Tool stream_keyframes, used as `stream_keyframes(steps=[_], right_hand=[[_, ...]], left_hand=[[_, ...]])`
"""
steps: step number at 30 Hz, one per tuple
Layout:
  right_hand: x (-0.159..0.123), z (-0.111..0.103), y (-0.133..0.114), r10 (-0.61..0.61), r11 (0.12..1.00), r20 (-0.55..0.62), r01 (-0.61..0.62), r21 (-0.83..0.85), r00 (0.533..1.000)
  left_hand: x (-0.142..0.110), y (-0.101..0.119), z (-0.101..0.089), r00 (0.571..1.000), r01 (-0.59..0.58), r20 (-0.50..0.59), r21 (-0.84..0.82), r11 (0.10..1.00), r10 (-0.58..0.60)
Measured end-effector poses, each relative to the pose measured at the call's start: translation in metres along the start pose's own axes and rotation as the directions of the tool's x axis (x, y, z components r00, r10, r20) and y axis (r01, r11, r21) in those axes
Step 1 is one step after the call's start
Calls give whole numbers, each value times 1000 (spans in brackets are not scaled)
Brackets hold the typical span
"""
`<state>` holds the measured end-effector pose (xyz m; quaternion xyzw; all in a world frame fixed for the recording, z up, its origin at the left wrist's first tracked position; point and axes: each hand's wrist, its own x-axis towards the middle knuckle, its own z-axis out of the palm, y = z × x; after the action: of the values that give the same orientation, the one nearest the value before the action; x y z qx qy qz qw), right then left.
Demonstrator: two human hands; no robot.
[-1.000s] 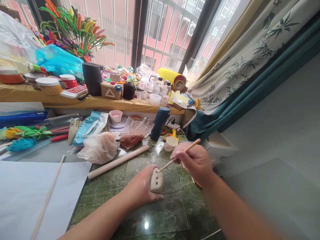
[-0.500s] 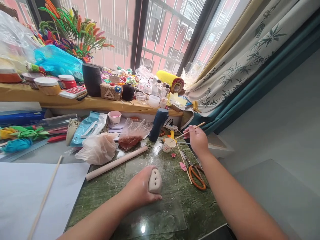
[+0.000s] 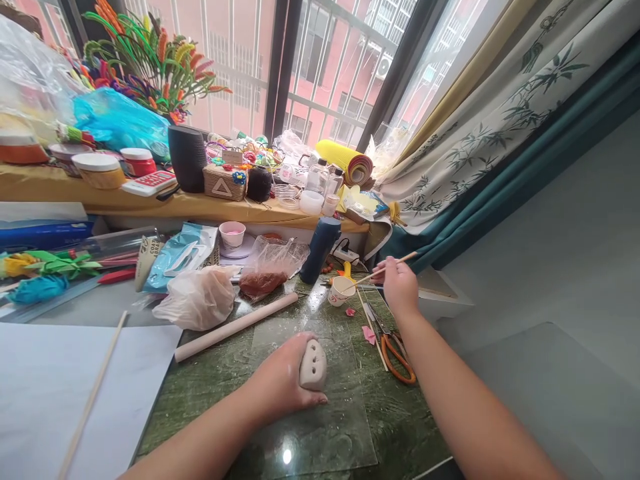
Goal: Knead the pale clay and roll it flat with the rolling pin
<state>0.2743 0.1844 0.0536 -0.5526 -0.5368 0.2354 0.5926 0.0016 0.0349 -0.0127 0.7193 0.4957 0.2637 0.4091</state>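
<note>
My left hand (image 3: 289,375) is wrapped around a pale lump of clay (image 3: 313,365) with several small holes in its upper face. Beneath it lies a clear sheet (image 3: 345,427) on the green table. With its fingers closed, my right hand (image 3: 400,285) grips a thin wooden stick (image 3: 383,269). The stick's lower end reaches into a small paper cup (image 3: 341,293); its tip and the cup's contents are hidden. Below the cup are scraps of pink paper (image 3: 369,335) and orange-handled scissors (image 3: 397,359), close to my right forearm.
A pale rolling pin (image 3: 237,327) lies left of the clay. Behind it are a plastic bag (image 3: 197,298), a bag of brown material (image 3: 263,280) and a dark blue cylinder (image 3: 321,250). White paper (image 3: 45,393) and a long stick (image 3: 95,393) lie at left. Jars and craft supplies crowd the windowsill (image 3: 165,207).
The whole view has shifted slightly. The stick sits at a slightly different angle in the cup. My left hand keeps its hold on the clay.
</note>
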Motion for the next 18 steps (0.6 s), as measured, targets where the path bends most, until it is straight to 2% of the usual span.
stream_keyframes(steps=[3,5,7,10,13,16,18], right_hand=[[-8,-14,-8,30,991,-168,-7,137,985],[-21,-19,-17,81,961,-186,-27,274,979],[-41,-18,-26,125,929,-79,-89,358,989],[-75,-7,-35,188,907,124,-221,358,974],[-100,4,-36,255,889,198,-310,337,947],[-111,5,-39,227,911,198,-280,303,954],[-116,0,-48,109,952,233,-169,256,966]], left_hand=[[0,1,0,1000,-1,1,-6,1000,1],[0,2,0,1000,-2,6,-4,1000,2],[0,3,0,1000,-1,12,0,1000,1],[1,4,-1,1000,-1,18,4,1000,1],[1,3,-1,1000,-11,17,0,1000,11],[1,3,-1,1000,-10,17,1,1000,10],[1,2,0,1000,-12,19,3,1000,12]])
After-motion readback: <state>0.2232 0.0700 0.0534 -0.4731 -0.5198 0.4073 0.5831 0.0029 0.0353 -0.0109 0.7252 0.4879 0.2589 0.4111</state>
